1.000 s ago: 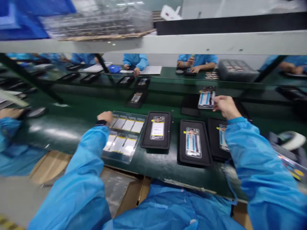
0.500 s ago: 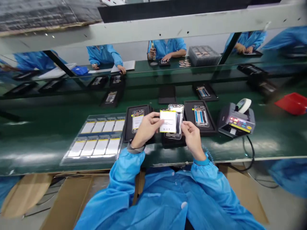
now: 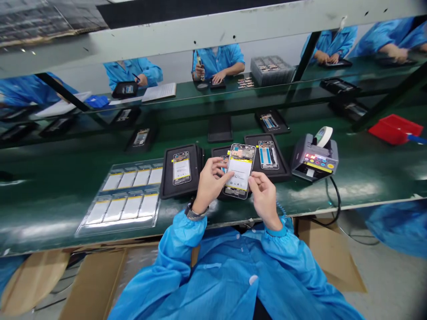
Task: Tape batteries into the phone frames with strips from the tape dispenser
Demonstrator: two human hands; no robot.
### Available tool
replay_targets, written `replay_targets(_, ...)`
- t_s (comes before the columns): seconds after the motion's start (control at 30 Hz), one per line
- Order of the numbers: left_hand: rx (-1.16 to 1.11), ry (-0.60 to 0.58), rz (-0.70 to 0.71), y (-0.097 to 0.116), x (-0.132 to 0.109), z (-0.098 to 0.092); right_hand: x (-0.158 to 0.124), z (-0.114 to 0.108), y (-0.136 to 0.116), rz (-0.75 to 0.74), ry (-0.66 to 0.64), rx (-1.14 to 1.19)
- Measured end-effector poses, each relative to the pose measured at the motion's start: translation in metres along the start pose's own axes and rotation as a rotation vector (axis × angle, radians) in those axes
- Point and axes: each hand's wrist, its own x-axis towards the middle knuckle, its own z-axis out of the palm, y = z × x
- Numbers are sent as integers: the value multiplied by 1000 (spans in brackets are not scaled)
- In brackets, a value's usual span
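Note:
Both my hands are over the green conveyor belt, holding a phone mid-frame tilted above a black tray. My left hand has its fingers on the frame's left side and on a white battery with a yellow strip, which lies inside the frame. My right hand pinches the frame's lower right edge. Left of them, a black tray carries another phone frame with a battery in it. A clear plastic tray of batteries sits further left. The black tray under the held frame is mostly hidden.
A tape dispenser with a lit panel stands to my right, beyond a black tray holding a phone frame. A red dustpan lies further right. Co-workers in blue smocks sit across the belt. Cardboard lies below the belt's front edge.
The battery has gone from between my fingers above the frame to lying inside it. My left hand has come from the battery tray to the frame, and the view has swung.

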Motion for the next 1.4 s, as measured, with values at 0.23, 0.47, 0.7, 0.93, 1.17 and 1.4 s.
replay_targets(0.23,-298,-210,-138,-17,-8,7,13,0,5,74,-42,44)
replay_targets(0.47,-409,-19,-193,-15,0,30,8,10,13,-14,-10,-14)
replay_targets(0.7,-399,85,-141,-23,6,36,5,17,17,-5,0,7)
replay_targets(0.93,-322,130,-90,-20,2,36,23,21,5,-36,9,-64)
replay_targets(1.17,-280,139,-39,-12,-1,37,43,21,-11,-126,-58,-153)
replay_targets(1.4,-247,175,-65,-8,-7,34,32,24,-9,-139,-21,-90)
